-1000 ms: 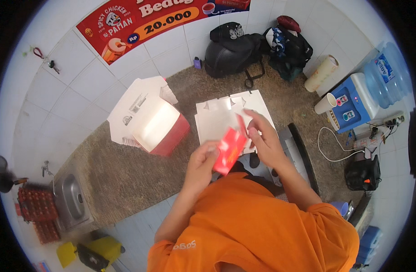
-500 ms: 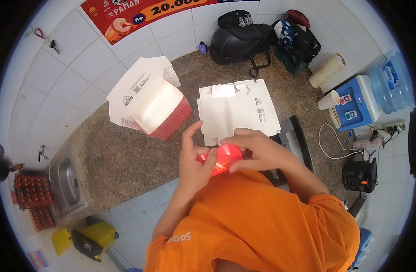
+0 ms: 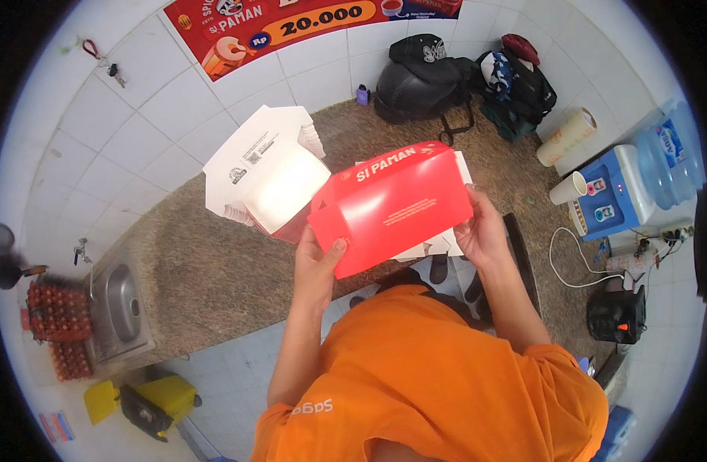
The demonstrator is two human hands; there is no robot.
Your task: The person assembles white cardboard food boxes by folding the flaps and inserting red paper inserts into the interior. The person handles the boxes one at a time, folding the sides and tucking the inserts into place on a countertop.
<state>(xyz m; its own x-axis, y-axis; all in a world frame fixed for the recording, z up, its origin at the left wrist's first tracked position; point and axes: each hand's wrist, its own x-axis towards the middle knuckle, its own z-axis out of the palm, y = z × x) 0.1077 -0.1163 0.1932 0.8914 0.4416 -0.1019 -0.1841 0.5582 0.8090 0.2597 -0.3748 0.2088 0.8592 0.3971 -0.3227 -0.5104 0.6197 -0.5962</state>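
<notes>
My left hand [image 3: 316, 266] grips red carton box [image 3: 390, 206] at lower left corner, thumb on top face, other fingers hidden beneath. Right hand [image 3: 483, 231] clasps right end, fingertips out of sight behind. Box held above speckled surface [image 3: 199, 269], covering most of flat white cartons [image 3: 438, 245].

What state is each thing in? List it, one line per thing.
red carton: folded into a box shape, held above the counter in both hands
left hand: gripping its lower left corner
right hand: gripping its right end
stack of flat cartons: lying on the counter
water dispenser: upright, bottle on top
sink: empty
</notes>
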